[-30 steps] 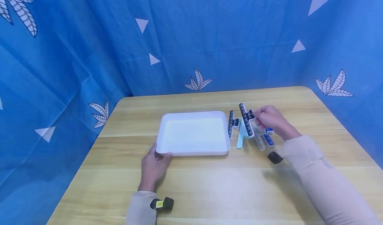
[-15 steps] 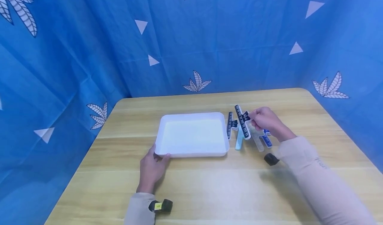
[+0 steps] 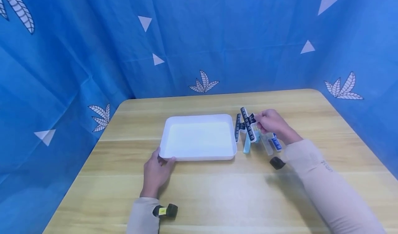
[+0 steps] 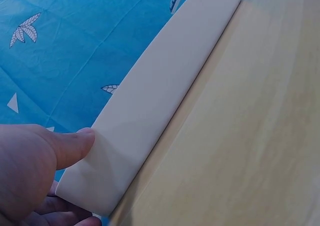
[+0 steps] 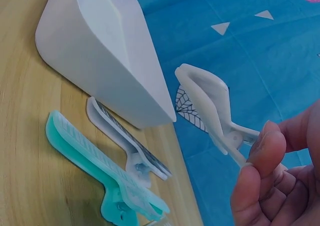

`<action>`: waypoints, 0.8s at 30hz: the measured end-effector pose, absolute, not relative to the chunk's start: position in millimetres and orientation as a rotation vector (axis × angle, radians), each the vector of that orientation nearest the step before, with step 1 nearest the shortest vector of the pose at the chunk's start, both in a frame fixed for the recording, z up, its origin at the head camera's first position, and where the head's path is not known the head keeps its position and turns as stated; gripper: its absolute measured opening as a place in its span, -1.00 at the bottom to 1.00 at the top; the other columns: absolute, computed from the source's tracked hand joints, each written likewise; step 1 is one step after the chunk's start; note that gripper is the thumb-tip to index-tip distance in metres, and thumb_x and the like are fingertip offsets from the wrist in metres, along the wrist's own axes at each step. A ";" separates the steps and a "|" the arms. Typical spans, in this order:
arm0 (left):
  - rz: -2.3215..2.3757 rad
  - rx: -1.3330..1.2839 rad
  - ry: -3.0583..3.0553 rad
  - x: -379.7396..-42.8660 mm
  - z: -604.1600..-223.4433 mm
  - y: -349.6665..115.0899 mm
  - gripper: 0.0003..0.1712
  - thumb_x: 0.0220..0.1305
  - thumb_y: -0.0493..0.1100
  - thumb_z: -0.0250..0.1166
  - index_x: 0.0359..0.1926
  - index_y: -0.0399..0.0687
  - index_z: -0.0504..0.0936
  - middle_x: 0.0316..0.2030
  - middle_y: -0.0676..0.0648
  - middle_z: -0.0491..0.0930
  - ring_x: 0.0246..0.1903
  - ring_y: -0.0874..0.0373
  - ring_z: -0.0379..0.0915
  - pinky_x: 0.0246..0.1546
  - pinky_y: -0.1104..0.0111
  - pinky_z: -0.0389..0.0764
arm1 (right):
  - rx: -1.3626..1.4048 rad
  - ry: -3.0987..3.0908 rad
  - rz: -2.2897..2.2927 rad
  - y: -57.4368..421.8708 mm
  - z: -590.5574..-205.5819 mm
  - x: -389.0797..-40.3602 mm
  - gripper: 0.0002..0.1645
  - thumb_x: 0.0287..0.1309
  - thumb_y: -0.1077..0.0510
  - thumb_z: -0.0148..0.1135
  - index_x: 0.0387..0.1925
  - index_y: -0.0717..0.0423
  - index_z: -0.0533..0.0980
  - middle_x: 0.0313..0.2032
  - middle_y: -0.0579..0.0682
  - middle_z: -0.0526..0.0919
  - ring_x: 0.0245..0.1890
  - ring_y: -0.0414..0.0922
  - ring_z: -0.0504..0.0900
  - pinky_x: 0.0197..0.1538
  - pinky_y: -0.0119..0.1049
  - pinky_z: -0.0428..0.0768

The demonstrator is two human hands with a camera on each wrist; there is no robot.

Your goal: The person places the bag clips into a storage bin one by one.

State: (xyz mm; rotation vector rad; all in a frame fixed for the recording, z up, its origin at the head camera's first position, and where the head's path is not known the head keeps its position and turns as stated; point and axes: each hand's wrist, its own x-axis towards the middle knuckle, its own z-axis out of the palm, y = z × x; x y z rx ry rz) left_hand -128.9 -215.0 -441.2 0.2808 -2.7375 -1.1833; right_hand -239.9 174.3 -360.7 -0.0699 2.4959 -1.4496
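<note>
I record the right hand (image 3: 271, 120) pinching a raised clip (image 3: 248, 124) by its handles; the left hand (image 3: 156, 170) grips the tray (image 3: 199, 158) at its near left corner.

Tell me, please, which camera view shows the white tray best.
The head view: it shows the tray with its inside and almost all its rim. The left wrist view shows only its outside, with the left hand gripping one corner; the right wrist view shows one end, including part of the inside.
</note>
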 end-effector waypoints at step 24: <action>-1.217 0.314 -2.705 -131.4 -441.4 -212.7 -0.16 0.08 0.07 0.31 0.31 -0.12 0.17 0.17 -0.21 0.36 0.07 -0.05 0.38 0.06 0.18 0.44 | -0.097 2.435 -1.431 159.3 -368.0 -246.1 -0.60 0.29 0.12 -0.12 -0.05 0.40 0.38 -0.52 0.03 0.45 -0.57 -0.15 0.44 -0.43 -0.36 0.55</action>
